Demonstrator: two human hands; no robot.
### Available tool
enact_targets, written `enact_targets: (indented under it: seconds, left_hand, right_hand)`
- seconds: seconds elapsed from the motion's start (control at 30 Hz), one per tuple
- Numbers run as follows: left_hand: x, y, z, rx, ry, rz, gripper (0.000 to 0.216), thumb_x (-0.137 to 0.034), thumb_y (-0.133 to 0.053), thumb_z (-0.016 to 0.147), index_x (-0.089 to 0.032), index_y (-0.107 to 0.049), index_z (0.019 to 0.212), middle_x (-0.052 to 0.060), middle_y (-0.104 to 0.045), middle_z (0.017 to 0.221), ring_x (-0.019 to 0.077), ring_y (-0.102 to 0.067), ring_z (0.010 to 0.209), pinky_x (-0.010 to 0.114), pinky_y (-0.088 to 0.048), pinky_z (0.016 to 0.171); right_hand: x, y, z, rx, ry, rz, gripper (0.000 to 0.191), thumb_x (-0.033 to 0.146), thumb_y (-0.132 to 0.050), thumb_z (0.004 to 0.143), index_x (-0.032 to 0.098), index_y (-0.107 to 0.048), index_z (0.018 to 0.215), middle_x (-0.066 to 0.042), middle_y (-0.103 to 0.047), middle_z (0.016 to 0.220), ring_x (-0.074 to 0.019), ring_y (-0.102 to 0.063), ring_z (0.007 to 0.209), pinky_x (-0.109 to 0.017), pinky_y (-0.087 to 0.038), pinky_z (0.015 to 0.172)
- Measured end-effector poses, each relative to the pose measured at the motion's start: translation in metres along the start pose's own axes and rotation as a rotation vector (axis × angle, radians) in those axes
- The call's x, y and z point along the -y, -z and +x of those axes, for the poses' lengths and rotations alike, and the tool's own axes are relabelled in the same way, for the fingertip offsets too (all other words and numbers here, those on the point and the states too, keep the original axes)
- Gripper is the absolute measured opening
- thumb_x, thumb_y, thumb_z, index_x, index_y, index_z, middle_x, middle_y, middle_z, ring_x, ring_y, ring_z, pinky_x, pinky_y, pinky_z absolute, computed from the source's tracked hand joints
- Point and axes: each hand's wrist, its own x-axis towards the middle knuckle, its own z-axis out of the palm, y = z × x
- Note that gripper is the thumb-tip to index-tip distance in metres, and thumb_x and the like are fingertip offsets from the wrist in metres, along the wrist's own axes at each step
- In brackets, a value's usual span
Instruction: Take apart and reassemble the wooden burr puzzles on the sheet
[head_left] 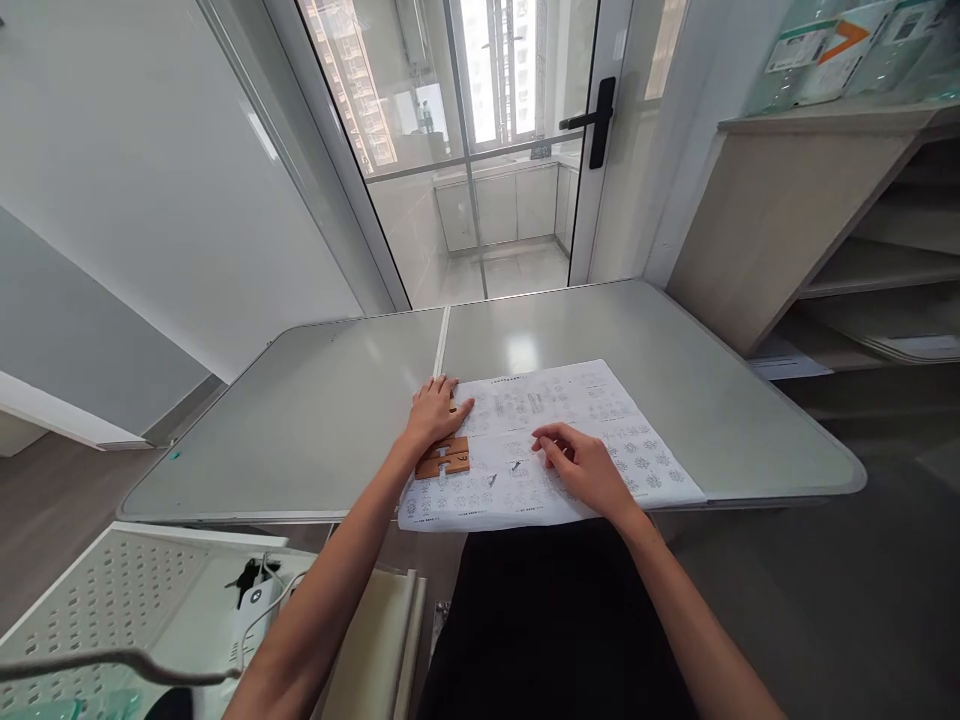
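Note:
A large printed sheet (555, 400) with rows of small line diagrams lies on the table. My left hand (435, 410) rests flat at the sheet's left edge, fingers stretched out. It partly covers some brown wooden pieces with notches (444, 458), which lie under and just below the palm. Over the right half of the paper is my right hand (581, 465), its fingers loosely bent and apart, with nothing visible in them. Two small grey metal-looking pieces lie on the paper left of it, a nearer one (493, 481) and a farther one (515, 466); their kind is too small to tell.
The pale table (337, 400) has a seam across it and rounded corners. A white perforated tray (142, 590) at the lower left holds keys (246, 577) and a white device with a cable (256, 605). A wooden shelf (810, 210) stands right, a glass door (480, 200) ahead.

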Motion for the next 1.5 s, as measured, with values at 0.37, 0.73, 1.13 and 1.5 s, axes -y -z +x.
enact_targets:
  seconds: [0.37, 0.73, 1.13, 1.5]
  left_hand:
    - [-0.008, 0.001, 0.000, -0.207, 0.102, 0.035, 0.034, -0.040, -0.059, 0.094, -0.017, -0.068, 0.117, 0.016, -0.060, 0.122, 0.0322, -0.058, 0.117, 0.044, -0.046, 0.105]
    - [-0.013, 0.004, -0.003, -0.223, 0.079, 0.067, 0.032, -0.045, -0.062, 0.089, -0.018, -0.069, 0.105, 0.015, -0.066, 0.109, 0.0329, -0.062, 0.108, 0.044, -0.050, 0.097]
    - [-0.011, 0.013, 0.006, -0.219, 0.064, 0.060, 0.035, -0.049, -0.058, 0.090, -0.018, -0.074, 0.095, 0.014, -0.070, 0.103, 0.0335, -0.065, 0.104, 0.042, -0.052, 0.087]
    - [-0.056, 0.032, 0.003, -0.216, -0.075, -0.038, 0.033, -0.046, -0.057, 0.093, -0.018, -0.072, 0.083, 0.008, -0.071, 0.091, 0.0222, -0.067, 0.084, 0.034, -0.051, 0.077]
  right_hand:
    - [0.000, 0.000, 0.000, -0.001, -0.002, 0.020, 0.029, 0.046, -0.051, 0.100, 0.024, -0.070, 0.106, -0.004, -0.077, 0.097, -0.0186, -0.067, 0.072, -0.033, -0.054, 0.071]
    - [0.002, 0.001, -0.001, -0.011, -0.004, 0.023, 0.029, 0.046, -0.052, 0.100, 0.025, -0.070, 0.106, -0.004, -0.078, 0.096, -0.0187, -0.067, 0.071, -0.033, -0.053, 0.069]
    - [0.001, 0.002, 0.000, -0.002, -0.005, 0.020, 0.027, 0.043, -0.051, 0.100, 0.025, -0.070, 0.105, -0.004, -0.077, 0.095, -0.0184, -0.066, 0.071, -0.032, -0.052, 0.069]
    - [0.002, 0.001, 0.001, -0.003, 0.010, 0.022, 0.027, 0.042, -0.052, 0.101, 0.024, -0.070, 0.106, -0.003, -0.077, 0.095, -0.0181, -0.066, 0.071, -0.031, -0.052, 0.068]
